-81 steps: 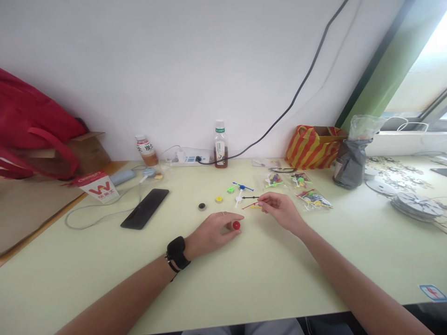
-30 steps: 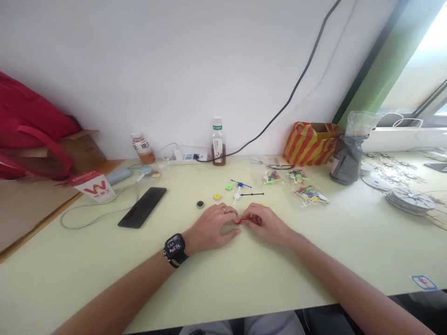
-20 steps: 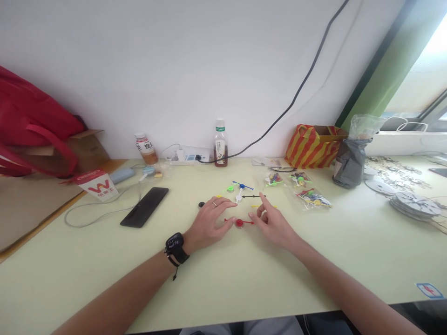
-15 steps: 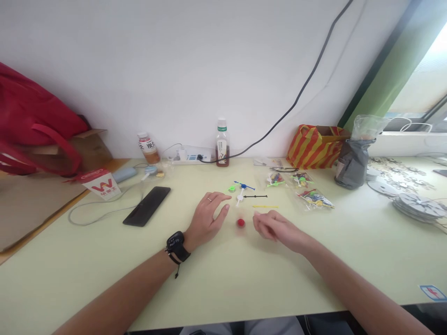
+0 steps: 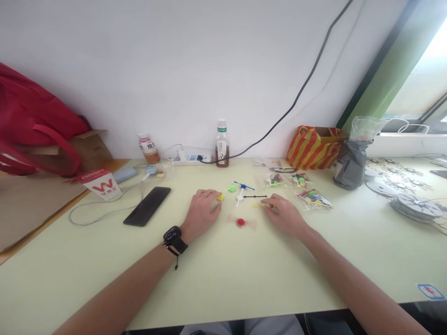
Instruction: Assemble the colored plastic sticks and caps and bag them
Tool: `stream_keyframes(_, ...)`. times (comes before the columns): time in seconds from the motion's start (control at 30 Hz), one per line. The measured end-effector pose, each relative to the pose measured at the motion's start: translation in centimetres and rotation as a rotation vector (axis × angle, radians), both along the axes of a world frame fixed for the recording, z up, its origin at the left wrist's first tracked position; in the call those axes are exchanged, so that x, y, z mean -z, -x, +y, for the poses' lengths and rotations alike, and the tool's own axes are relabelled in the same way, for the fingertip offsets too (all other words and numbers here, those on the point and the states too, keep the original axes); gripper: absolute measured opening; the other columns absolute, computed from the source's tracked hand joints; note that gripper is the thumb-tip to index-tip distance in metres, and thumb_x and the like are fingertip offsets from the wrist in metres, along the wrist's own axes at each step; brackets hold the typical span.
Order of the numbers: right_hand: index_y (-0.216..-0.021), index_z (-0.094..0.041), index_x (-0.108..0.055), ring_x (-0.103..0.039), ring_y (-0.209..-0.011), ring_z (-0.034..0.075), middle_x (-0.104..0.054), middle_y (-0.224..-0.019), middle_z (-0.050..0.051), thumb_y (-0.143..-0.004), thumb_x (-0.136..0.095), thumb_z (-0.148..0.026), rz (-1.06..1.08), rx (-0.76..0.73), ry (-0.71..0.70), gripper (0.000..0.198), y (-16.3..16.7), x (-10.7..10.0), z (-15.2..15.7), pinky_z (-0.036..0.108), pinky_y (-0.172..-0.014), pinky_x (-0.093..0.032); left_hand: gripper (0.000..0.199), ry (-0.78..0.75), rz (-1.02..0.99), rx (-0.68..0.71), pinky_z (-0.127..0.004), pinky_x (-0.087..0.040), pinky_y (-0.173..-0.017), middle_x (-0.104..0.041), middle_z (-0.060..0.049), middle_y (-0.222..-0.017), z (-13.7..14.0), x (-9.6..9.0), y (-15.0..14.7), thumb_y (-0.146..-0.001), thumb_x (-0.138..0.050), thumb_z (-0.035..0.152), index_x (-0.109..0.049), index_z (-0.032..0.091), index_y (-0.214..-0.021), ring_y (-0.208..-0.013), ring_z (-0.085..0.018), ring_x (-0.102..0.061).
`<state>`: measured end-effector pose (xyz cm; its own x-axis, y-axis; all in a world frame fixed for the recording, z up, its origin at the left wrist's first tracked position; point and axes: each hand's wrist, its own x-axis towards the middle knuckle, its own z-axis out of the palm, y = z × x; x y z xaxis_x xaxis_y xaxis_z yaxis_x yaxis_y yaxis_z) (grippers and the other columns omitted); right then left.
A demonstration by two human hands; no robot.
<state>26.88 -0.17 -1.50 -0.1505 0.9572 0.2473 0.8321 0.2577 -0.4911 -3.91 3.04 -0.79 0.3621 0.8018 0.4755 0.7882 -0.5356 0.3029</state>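
My left hand [image 5: 203,211], with a watch at the wrist, has its thumb and fingers closed at a small yellow spinner base [image 5: 220,197]. My right hand [image 5: 282,212] pinches the right part of a thin yellow stick [image 5: 257,206] lying on the table. Between the hands stands a red spinner [image 5: 240,223], its arms smeared by spinning. Just beyond lie a white three-armed piece [image 5: 240,198], a black stick [image 5: 254,196], a blue spinner [image 5: 243,186] and a green round piece [image 5: 232,189].
Several clear bags of coloured parts [image 5: 313,199] lie to the right, near a striped bag [image 5: 312,146]. A black phone [image 5: 147,206] rests on the left. A bottle [image 5: 222,144] and a power strip [image 5: 193,156] stand along the wall. Stacked discs [image 5: 417,207] sit far right.
My right hand has moved forward and right onto the yellow stick. My left hand has shifted slightly left, and the yellow base now shows at its fingertips. The red spinner keeps turning.
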Motion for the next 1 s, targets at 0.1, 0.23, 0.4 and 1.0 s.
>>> stream_keyframes(0.1, -0.105, -0.026, -0.076, -0.065, -0.085, 0.019, -0.068, -0.098, 0.005, -0.094, -0.051, -0.022, -0.083, -0.022, 0.028, 0.027, -0.2, 0.2, 0.1, 0.029, -0.068, -0.042, 0.027, 0.009, 0.042, 0.004, -0.048, -0.047, -0.098, -0.071, -0.005, -0.125, 0.1, 0.0, 0.1, -0.097, -0.057, 0.023, -0.071, 0.027, -0.12, -0.117, -0.03, -0.057)
stream_keyframes(0.23, -0.098, -0.024, -0.073, -0.065, -0.087, 0.019, -0.069, -0.099, 0.004, -0.093, -0.052, -0.019, -0.109, 0.002, 0.023, 0.022, -0.2, 0.2, 0.2, 0.029, -0.069, -0.042, 0.023, 0.013, 0.054, 0.01, -0.048, -0.046, -0.096, -0.073, -0.005, -0.119, 0.1, -0.2, 0.1, -0.097, -0.055, 0.021, -0.073, 0.026, -0.112, -0.116, -0.03, -0.056)
stream_keyframes(0.4, -0.087, -0.023, -0.068, -0.064, -0.084, 0.018, -0.07, -0.095, 0.004, -0.088, -0.055, -0.017, -0.107, 0.046, 0.015, 0.014, -0.5, 0.0, 0.3, 0.029, -0.069, -0.041, 0.015, 0.053, 0.037, -0.005, -0.047, -0.045, -0.093, -0.075, -0.005, -0.101, 0.2, -0.2, 0.1, -0.096, -0.057, 0.021, -0.071, 0.024, -0.1, -0.111, -0.03, -0.058)
stream_keyframes(1.0, -0.108, -0.025, -0.056, -0.056, -0.057, 0.012, -0.055, -0.08, -0.005, -0.074, -0.057, -0.023, 0.562, 0.016, 0.227, 0.034, -0.8, -2.1, 0.1, 0.025, -0.053, -0.043, 0.017, 0.08, 0.083, -0.017, -0.046, -0.044, -0.092, -0.074, -0.006, -0.11, 0.4, 0.3, 0.1, -0.098, -0.056, 0.028, -0.071, 0.025, -0.105, -0.11, -0.029, -0.059)
